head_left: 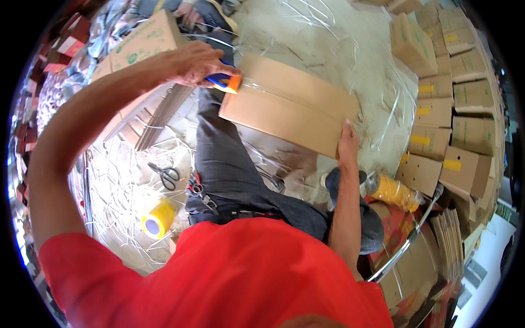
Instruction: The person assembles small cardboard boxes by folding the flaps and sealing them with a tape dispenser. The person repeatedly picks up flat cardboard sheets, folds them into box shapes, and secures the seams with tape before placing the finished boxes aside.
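Observation:
A closed brown cardboard box [298, 101] lies in front of me, tilted, its long seam running left to right. My left hand [199, 63] is wrapped round a blue and orange tape dispenser [232, 83] at the box's left end. Along the seam beside the dispenser shows a shiny strip of clear tape [257, 87]. At the box's right end my right hand [348, 145] holds the near corner, fingers partly hidden behind the edge. The box's underside is out of sight.
Dark-handled scissors [165, 176] and a yellow tape roll [158, 218] lie among white straps on the left floor. Flattened cardboard [162, 117] leans below a printed carton [145, 46]. Stacked cartons [435, 109] line the right, near a wrapped pack of yellow rolls [394, 191] and a metal pole [402, 251].

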`<state>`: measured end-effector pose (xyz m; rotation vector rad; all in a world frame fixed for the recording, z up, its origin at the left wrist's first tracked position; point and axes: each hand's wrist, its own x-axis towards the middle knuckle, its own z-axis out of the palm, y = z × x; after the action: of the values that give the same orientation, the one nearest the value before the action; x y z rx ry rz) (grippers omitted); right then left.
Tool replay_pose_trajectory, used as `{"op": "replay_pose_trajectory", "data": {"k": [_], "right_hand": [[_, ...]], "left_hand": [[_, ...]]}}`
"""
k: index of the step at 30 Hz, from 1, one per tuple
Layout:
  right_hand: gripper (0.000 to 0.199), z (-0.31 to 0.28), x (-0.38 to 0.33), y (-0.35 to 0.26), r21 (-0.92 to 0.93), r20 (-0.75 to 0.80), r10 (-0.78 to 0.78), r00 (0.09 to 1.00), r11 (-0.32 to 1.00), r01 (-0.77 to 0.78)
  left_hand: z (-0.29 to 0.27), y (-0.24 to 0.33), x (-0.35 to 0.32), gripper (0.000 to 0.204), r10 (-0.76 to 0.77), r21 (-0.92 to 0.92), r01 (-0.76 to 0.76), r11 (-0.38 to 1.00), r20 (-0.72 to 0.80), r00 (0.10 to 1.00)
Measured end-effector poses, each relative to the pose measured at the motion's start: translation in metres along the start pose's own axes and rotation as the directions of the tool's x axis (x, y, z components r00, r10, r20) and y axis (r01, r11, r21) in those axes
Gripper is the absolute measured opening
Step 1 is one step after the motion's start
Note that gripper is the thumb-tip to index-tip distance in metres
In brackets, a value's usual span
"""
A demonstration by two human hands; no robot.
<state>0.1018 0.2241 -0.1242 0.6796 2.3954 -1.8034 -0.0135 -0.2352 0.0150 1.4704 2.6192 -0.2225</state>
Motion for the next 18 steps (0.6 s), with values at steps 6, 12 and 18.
{"op": "replay_pose_trajectory", "data": {"k": [6,12,18], "right_hand": [[0.054,0.009,0.001,0.009,-0.032,0.052,-0.021,0.998,0.999,0.023],[0.054,-0.020,0.031,0.022,-0.038,0.085,-0.136,0.987,0.989,0.140],[0.053,-0.143,0.054,0.033,-0.212,0.096,-0.094,0.991,0.971,0.112]], "left_hand": [[0.081,-0.028,-0.039,0.077,-0.027,-0.405,-0.015,0.914,-0.097,0.995],[0.095,0.003,-0.031,0.079,-0.063,-0.449,-0.079,0.890,-0.292,0.954],[0.075,0.087,0.049,0.077,-0.073,-0.485,-0.128,0.865,-0.375,0.924]]}}
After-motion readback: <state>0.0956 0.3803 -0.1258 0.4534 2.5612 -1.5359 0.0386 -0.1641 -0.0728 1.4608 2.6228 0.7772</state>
